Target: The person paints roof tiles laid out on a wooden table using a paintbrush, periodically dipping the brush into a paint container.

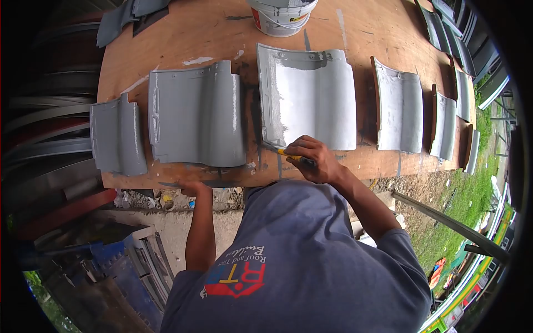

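Observation:
My right hand (312, 159) is closed around a paintbrush (283, 151) with a yellow handle. The brush end meets the lower left corner of a roof tile (316, 105), whose left and top edges show wet grey paint while the rest is pale. To the left stands a grey-coated tile (194, 114), and a smaller grey one (117, 136) lies further left. My left hand (195, 188) is at the table's near edge, below the gap between those two; its fingers are mostly hidden.
The wooden table (211, 41) bears a white paint bucket (283, 19) at the back. More tiles (398, 105) stand on the right, with others along the far right edge. Dark stacked sheets (53, 105) are at the left. A metal bar (449, 222) slants at the lower right.

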A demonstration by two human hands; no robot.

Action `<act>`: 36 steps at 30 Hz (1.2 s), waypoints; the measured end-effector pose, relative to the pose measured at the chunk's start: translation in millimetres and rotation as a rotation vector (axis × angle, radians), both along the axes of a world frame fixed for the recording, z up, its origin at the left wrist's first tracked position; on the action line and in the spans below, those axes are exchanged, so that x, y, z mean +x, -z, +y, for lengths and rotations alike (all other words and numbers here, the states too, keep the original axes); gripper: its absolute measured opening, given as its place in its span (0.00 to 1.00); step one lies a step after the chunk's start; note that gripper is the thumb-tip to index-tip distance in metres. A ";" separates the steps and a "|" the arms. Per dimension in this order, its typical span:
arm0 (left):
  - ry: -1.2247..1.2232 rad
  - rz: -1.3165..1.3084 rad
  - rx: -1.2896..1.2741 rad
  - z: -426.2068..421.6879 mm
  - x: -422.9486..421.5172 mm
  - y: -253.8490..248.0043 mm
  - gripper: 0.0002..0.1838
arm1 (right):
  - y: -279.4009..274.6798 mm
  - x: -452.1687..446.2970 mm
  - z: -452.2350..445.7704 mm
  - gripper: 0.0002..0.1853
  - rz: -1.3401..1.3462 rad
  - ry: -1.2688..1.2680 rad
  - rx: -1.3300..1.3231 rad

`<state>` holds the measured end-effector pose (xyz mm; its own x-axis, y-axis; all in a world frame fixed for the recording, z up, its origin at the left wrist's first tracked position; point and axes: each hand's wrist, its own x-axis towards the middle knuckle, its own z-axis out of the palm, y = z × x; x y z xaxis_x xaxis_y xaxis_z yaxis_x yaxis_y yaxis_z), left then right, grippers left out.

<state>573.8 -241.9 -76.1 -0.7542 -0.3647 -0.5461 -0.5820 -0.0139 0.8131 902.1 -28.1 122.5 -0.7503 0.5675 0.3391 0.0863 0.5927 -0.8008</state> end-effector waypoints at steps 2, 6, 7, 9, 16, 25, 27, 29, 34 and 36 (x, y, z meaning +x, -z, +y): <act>-0.023 0.032 -0.008 1.6 -2.2 2.2 0.38 | 17.8 10.5 3.2 0.09 -0.247 -0.057 0.008; -0.024 -0.024 -0.061 -0.8 -2.3 0.1 0.38 | 1.6 14.4 6.4 0.10 -0.314 -0.003 0.006; -0.014 -0.049 -0.090 0.3 -1.3 -4.9 0.38 | -5.2 9.0 4.8 0.09 -0.231 0.013 -0.035; -0.011 -0.043 -0.029 5.3 4.8 -16.9 0.38 | -4.2 8.6 7.0 0.09 -0.146 0.035 -0.072; -0.001 -0.032 0.027 4.9 4.5 -15.6 0.37 | 12.1 6.6 21.5 0.11 -0.136 0.176 0.017; 0.017 -0.016 0.085 2.3 3.5 -10.3 0.37 | 4.1 0.9 -7.0 0.14 -0.240 -0.121 0.093; 0.002 0.003 0.040 4.6 2.8 -7.8 0.37 | -7.7 -1.8 -4.9 0.14 -0.212 -0.088 0.027; -0.004 0.014 -0.009 1.8 3.6 -6.7 0.37 | -11.7 -6.8 -5.0 0.13 -0.167 -0.073 0.074; -0.005 -0.003 -0.010 2.6 2.6 -5.7 0.41 | 1.0 5.7 8.4 0.13 -0.271 -0.132 0.102; -0.006 -0.011 -0.009 1.8 1.0 -3.1 0.40 | -4.6 8.8 13.0 0.12 -0.286 -0.118 -0.163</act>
